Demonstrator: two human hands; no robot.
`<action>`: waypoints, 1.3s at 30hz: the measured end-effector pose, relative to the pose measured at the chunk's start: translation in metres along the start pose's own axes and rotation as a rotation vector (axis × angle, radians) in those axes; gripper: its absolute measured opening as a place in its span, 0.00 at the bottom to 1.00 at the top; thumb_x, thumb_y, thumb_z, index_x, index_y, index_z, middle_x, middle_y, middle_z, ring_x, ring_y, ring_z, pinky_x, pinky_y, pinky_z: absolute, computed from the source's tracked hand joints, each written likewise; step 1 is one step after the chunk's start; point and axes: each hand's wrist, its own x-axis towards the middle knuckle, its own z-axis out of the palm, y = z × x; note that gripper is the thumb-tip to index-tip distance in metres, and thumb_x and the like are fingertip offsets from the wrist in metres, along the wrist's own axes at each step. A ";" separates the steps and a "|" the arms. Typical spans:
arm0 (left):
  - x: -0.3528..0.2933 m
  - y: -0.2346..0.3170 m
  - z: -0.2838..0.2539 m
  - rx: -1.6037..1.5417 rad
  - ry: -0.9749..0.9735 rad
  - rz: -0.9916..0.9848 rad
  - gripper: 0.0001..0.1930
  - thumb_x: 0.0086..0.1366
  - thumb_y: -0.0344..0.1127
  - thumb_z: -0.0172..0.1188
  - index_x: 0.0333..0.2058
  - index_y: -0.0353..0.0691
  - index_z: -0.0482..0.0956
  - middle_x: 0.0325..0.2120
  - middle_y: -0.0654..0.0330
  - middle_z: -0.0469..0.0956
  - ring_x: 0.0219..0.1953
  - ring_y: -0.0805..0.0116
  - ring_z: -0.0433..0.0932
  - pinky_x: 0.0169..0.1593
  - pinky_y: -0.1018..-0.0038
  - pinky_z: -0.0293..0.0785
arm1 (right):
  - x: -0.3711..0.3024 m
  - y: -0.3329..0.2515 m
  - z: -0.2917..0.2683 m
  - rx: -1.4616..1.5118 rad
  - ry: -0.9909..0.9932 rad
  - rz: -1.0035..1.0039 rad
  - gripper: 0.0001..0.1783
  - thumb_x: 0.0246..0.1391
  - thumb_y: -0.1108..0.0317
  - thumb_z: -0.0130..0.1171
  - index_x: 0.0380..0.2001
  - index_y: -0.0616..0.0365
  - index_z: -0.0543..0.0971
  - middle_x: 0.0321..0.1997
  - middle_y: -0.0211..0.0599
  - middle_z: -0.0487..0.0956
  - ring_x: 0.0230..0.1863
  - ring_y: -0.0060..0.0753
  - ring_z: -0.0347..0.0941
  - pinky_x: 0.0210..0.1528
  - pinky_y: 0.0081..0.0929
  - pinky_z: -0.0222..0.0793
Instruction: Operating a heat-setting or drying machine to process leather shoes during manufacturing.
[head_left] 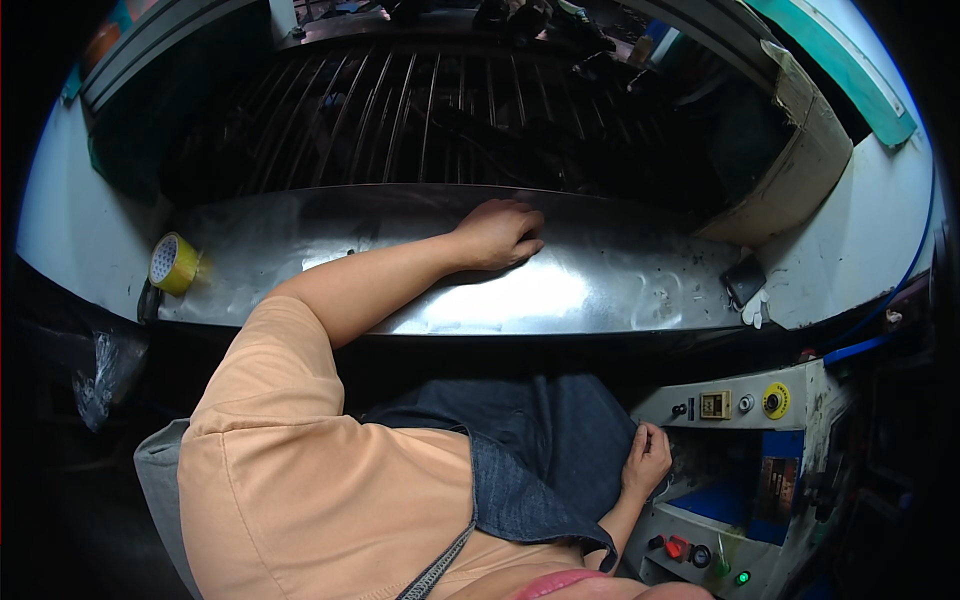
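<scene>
My left arm reaches across to the shiny metal ledge [420, 215]. On it lies my left hand [500, 235], its fingers curled in and nothing visible sticking out of it. The inside of that hand is hidden. Lower down on the right, my right hand [648, 458] is beside the dark denim apron [540, 420] over my lap, close to the grey control panel [665, 400]. Its fingers are bent together, and what they grip, if anything, cannot be made out.
Dark parallel metal bars [400, 110] stretch behind the ledge. Yellow tape [175, 265] stands at the ledge's left end. A black flat object [743, 282] lies at its right end, near worn cardboard [800, 170]. Buttons, including a yellow-ringed one [775, 401], sit on the panel.
</scene>
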 end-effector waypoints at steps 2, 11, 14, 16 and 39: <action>0.000 0.000 0.000 0.002 0.002 0.005 0.14 0.62 0.44 0.56 0.36 0.37 0.77 0.34 0.55 0.78 0.40 0.58 0.76 0.45 0.63 0.73 | -0.001 0.001 0.000 0.005 -0.005 0.010 0.11 0.59 0.64 0.53 0.32 0.61 0.78 0.30 0.43 0.77 0.31 0.45 0.75 0.35 0.32 0.69; 0.000 -0.002 0.003 -0.020 0.007 0.004 0.14 0.61 0.43 0.56 0.35 0.37 0.77 0.32 0.55 0.78 0.39 0.58 0.76 0.44 0.63 0.73 | -0.001 0.001 0.001 0.010 0.000 -0.001 0.11 0.59 0.64 0.53 0.32 0.61 0.78 0.30 0.42 0.77 0.30 0.43 0.74 0.34 0.32 0.69; -0.001 -0.001 0.002 -0.005 0.026 0.011 0.14 0.61 0.43 0.56 0.35 0.37 0.77 0.32 0.54 0.78 0.38 0.57 0.76 0.44 0.63 0.73 | -0.001 0.003 0.002 0.010 0.007 -0.012 0.11 0.59 0.64 0.53 0.32 0.61 0.78 0.29 0.42 0.77 0.30 0.43 0.74 0.34 0.32 0.68; 0.001 -0.001 0.002 -0.007 0.020 0.005 0.14 0.61 0.43 0.56 0.35 0.37 0.77 0.32 0.54 0.78 0.39 0.57 0.76 0.44 0.63 0.73 | 0.000 0.006 0.003 0.004 0.008 -0.016 0.11 0.59 0.64 0.53 0.32 0.61 0.78 0.29 0.42 0.77 0.30 0.43 0.74 0.34 0.32 0.68; 0.001 -0.003 0.004 -0.008 0.029 0.012 0.14 0.61 0.44 0.56 0.35 0.37 0.77 0.33 0.55 0.78 0.40 0.57 0.76 0.45 0.63 0.72 | 0.001 0.004 0.001 -0.009 -0.023 0.002 0.11 0.59 0.64 0.53 0.32 0.61 0.78 0.31 0.43 0.77 0.32 0.46 0.75 0.35 0.33 0.69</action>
